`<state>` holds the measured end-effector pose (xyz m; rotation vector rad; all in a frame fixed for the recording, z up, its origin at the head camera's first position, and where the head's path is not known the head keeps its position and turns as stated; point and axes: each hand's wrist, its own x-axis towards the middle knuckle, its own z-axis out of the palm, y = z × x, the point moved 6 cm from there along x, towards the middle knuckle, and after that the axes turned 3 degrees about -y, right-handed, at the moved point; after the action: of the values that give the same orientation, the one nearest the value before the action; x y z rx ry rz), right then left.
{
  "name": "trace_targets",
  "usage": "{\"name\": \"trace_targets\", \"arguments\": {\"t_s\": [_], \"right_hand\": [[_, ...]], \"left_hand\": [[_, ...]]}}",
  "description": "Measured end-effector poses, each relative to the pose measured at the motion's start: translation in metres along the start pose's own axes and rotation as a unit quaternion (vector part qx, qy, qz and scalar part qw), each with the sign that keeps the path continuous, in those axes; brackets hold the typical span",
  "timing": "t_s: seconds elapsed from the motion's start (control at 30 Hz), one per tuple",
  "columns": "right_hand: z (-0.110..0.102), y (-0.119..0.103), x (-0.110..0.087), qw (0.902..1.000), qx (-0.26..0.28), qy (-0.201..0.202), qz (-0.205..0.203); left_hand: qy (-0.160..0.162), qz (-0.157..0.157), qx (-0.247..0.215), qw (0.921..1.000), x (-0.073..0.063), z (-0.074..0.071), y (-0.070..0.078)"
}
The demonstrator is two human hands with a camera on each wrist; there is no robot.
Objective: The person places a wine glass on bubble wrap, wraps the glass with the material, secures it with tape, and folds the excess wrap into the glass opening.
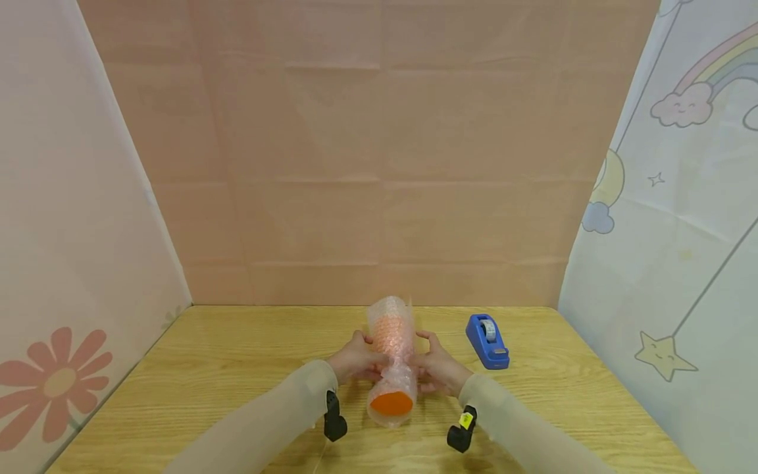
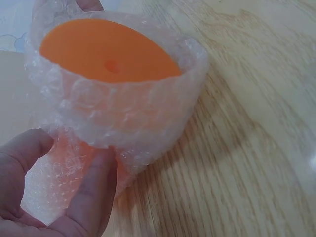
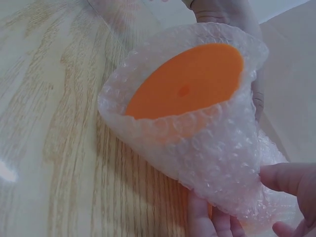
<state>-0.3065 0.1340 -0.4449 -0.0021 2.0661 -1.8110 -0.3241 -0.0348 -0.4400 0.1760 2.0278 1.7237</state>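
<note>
A bubble-wrapped orange object [image 1: 391, 403] lies lengthwise on the table, its flat orange end towards me. That end has a small round dimple at its middle, plain in the left wrist view. The bubble wrap [image 1: 387, 308] forms a loose tube, squeezed narrow around the middle and flaring past the orange end. From the left side my left hand [image 1: 358, 357] grips the wrapped waist, thumb on top. My right hand [image 1: 441, 367] holds the same part from the right, with fingers low against the wrap in the right wrist view. Wrap blurs the object's full shape.
To the right of the hands stands a blue tape dispenser [image 1: 487, 341] with a roll of tape in it. The wood-grain table [image 1: 249, 355] is bounded by a plain back cloth [image 1: 379, 164] and patterned side cloths. Black wrist cameras [image 1: 334, 418] hang under both sleeves.
</note>
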Motion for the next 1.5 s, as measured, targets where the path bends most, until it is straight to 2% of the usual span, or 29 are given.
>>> {"name": "trace_targets", "arguments": {"t_s": [0.3,0.6,0.8,1.0,1.33,1.5], "right_hand": [[0.0006,-0.0028,-0.0009,0.9997,-0.017,-0.015,0.003],[0.0038,-0.0014,0.0035,0.9995,-0.026,0.018,0.008],[0.0049,-0.0027,0.0029,0.9993,-0.032,0.018,0.001],[0.0059,-0.0053,0.0013,0.9994,-0.032,0.013,0.005],[0.0083,-0.0032,0.0019,0.9999,-0.015,0.007,-0.002],[0.0075,-0.0025,0.0021,0.9998,-0.017,0.010,-0.007]], "left_hand": [[0.005,0.000,0.016,0.9999,-0.0004,0.0004,0.0014],[0.003,0.004,0.030,0.9995,-0.0024,0.0039,0.0047],[-0.005,0.005,0.039,0.9992,0.0000,0.0047,0.0041],[-0.012,0.000,0.078,0.9969,0.0005,0.0057,0.0038],[0.009,0.015,0.127,0.9918,0.0021,0.0069,0.0006],[0.016,0.020,0.124,0.9920,0.0012,0.0081,0.0023]]}}
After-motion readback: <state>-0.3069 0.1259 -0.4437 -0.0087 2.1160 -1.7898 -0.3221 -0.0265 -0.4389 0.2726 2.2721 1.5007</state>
